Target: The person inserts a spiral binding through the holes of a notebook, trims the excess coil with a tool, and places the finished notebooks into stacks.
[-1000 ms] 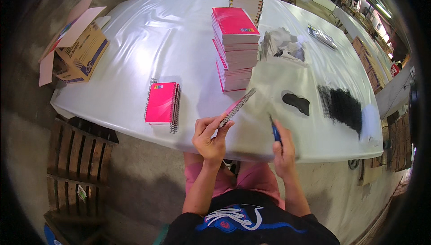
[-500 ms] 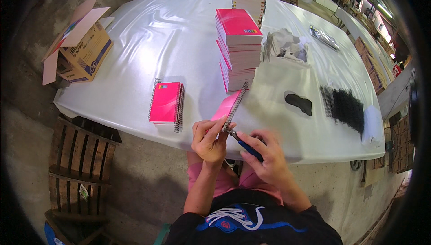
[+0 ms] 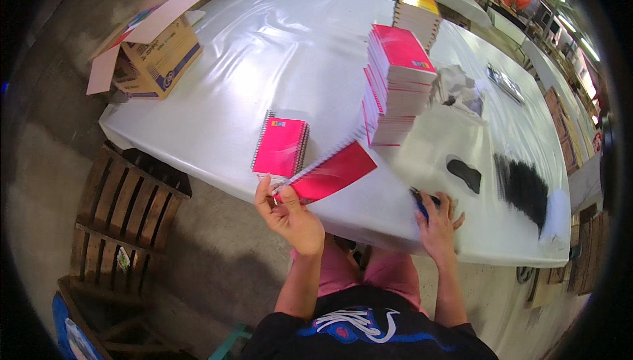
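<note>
Left grip (image 3: 295, 225) pinching pink spiral notebook (image 3: 338, 172) at its near-left corner, holding it slanted above near side of white-covered bench (image 3: 231, 50); right grip (image 3: 438, 225) lying over blue-handled tool (image 3: 426, 206) at near right, cannot tell whether clenched on it. Open cardboard box (image 3: 161, 63) standing far left. Tall stack of pink books (image 3: 399, 93) rising right of center. Heap of black coils (image 3: 525, 192) lying right. Small pile of pink spiral notebooks (image 3: 281, 149) lying left. Black flat piece (image 3: 464, 175) lying between tall stack and coils.
</note>
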`<state>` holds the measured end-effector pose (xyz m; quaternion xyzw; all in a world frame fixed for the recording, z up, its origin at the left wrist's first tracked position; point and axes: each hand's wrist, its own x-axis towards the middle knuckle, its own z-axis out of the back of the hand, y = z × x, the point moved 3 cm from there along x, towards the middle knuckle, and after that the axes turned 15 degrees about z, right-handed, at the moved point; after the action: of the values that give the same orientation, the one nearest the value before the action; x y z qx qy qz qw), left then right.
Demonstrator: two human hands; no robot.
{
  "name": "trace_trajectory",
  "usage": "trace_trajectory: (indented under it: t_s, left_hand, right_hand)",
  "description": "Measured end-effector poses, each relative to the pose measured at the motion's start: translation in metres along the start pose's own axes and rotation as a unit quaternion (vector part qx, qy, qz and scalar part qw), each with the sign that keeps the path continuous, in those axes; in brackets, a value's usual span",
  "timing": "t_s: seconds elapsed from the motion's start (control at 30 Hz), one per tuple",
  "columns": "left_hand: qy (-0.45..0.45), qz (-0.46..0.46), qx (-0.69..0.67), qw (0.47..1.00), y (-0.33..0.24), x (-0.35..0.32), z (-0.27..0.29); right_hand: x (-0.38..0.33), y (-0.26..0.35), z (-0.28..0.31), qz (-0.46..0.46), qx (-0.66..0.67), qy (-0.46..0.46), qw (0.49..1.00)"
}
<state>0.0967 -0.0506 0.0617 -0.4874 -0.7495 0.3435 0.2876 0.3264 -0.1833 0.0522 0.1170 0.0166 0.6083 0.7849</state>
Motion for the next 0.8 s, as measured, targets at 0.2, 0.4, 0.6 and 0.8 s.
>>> trace_trajectory:
  t_s: [0.2,0.4,0.6,0.8]
  left_hand:
    - [0.015,0.106,-0.128,0.986,-0.016,0.015,0.007]
    - [0.031,-0.006,0.315,0.949,-0.034,0.064,0.012]
    - [0.040,-0.115,0.571,0.812,0.000,0.114,0.057]
    - [0.059,-0.042,0.419,0.905,0.023,0.098,0.048]
  right_hand:
    - [0.082,0.112,0.028,0.230,0.589,-0.120,0.766]
    - [0.189,0.165,0.016,0.184,0.688,-0.175,0.680]
    - [0.236,0.171,-0.061,0.190,0.478,-0.146,0.845]
    - [0.244,0.165,-0.108,0.161,0.568,-0.111,0.800]
